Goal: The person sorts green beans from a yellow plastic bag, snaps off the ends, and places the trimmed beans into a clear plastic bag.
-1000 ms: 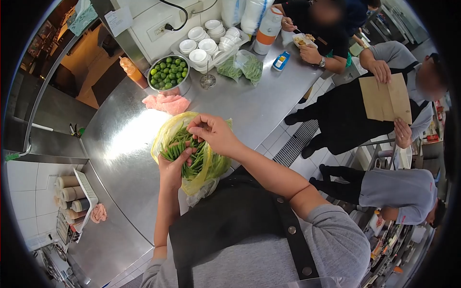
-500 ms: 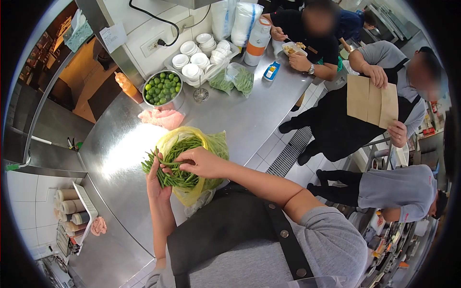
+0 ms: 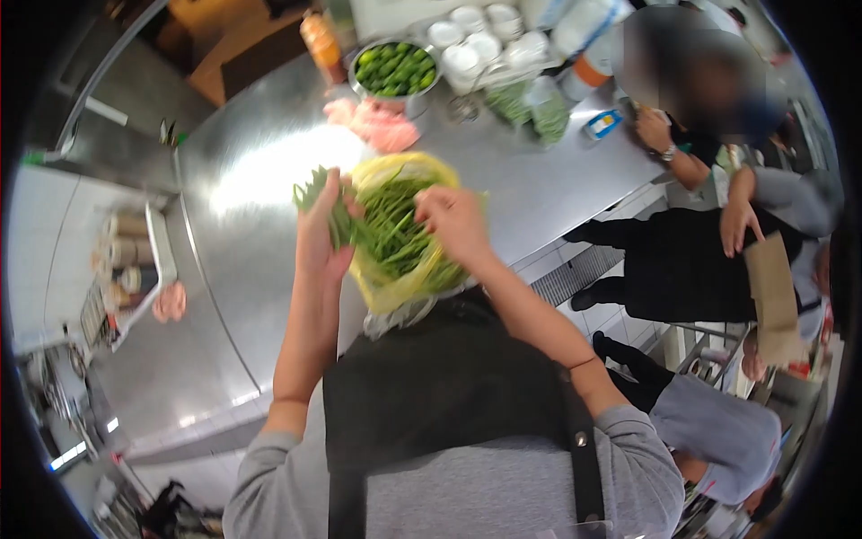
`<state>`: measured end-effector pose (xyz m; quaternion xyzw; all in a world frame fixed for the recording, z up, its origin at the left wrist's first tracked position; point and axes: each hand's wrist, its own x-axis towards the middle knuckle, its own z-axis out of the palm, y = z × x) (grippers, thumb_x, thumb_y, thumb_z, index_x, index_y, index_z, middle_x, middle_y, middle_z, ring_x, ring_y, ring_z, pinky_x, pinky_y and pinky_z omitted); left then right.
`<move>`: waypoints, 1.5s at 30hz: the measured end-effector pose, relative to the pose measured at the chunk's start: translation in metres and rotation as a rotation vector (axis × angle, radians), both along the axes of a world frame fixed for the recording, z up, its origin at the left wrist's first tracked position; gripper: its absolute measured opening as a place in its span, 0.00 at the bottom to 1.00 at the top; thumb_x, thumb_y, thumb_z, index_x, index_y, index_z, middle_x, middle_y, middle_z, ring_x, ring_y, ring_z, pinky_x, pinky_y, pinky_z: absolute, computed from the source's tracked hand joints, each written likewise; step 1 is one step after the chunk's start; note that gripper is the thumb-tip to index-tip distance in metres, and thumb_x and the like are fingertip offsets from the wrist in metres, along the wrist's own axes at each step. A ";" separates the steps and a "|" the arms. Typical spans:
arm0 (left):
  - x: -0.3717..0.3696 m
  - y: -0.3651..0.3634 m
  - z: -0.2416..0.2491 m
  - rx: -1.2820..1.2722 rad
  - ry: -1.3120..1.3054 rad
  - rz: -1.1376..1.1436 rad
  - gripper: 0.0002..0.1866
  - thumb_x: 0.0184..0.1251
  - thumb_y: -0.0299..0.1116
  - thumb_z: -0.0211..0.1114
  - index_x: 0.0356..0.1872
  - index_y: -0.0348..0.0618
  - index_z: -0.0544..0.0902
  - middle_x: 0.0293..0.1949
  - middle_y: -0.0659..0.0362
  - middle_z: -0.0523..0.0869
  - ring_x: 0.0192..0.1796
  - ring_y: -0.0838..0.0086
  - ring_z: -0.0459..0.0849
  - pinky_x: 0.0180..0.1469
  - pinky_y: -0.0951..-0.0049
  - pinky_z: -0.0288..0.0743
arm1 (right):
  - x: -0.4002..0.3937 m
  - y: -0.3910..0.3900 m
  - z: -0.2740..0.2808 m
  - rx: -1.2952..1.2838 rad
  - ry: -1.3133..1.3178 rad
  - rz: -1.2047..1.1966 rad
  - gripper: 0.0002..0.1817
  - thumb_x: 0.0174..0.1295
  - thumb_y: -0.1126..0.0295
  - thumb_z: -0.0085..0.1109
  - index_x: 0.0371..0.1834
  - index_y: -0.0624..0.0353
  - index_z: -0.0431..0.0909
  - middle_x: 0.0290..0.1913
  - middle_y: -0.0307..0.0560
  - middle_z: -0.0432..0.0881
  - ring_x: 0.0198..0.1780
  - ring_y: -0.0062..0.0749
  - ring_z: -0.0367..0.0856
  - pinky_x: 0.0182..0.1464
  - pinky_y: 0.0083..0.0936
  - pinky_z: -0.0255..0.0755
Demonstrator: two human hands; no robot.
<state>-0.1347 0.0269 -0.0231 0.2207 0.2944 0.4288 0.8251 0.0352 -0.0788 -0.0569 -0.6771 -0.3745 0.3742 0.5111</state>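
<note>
A bundle of green beans [image 3: 340,221] is gripped in my left hand [image 3: 320,235], the ends sticking out past the fingers. This hand is by the left rim of a yellow plastic bag [image 3: 440,168], which stands open on the steel counter. Loose green beans [image 3: 395,220] fill the bag. Over its right side is my right hand [image 3: 456,229], fingers curled together near the beans. The hand is slightly blurred, and I cannot make out what is between its fingertips.
Behind the bag lie a pink cloth [image 3: 377,124] and a metal bowl of limes [image 3: 395,72]. An orange bottle [image 3: 323,45], stacked white cups [image 3: 480,49], bagged greens [image 3: 543,112] and a blue device [image 3: 602,125] share the steel counter [image 3: 242,260]. Co-workers stand at right, one with brown paper [image 3: 774,301].
My view has swung, shifting the counter up and right. My hands have parted; the left now grips a bundle of beans, and the right has moved away from it over the bag.
</note>
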 end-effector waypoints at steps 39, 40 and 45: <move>0.016 -0.016 -0.004 0.405 0.382 -0.316 0.08 0.64 0.24 0.72 0.41 0.33 0.83 0.35 0.54 0.90 0.28 0.80 0.83 0.31 0.79 0.79 | 0.035 -0.004 0.055 0.270 0.331 0.108 0.16 0.69 0.67 0.57 0.24 0.64 0.76 0.29 0.39 0.79 0.33 0.19 0.72 0.35 0.21 0.65; 0.013 -0.011 0.001 0.247 0.232 -0.285 0.08 0.66 0.24 0.69 0.42 0.33 0.81 0.37 0.51 0.90 0.28 0.78 0.84 0.31 0.79 0.80 | 0.039 -0.006 0.053 0.141 0.261 0.187 0.18 0.73 0.66 0.54 0.23 0.63 0.76 0.30 0.38 0.79 0.33 0.18 0.73 0.35 0.20 0.65; -0.005 0.011 -0.009 -0.112 -0.315 -0.189 0.08 0.75 0.30 0.62 0.50 0.47 0.77 0.43 0.55 0.86 0.32 0.81 0.83 0.33 0.80 0.81 | 0.024 -0.008 0.036 -0.172 0.076 0.453 0.22 0.77 0.60 0.49 0.28 0.63 0.80 0.31 0.37 0.79 0.31 0.18 0.73 0.36 0.18 0.66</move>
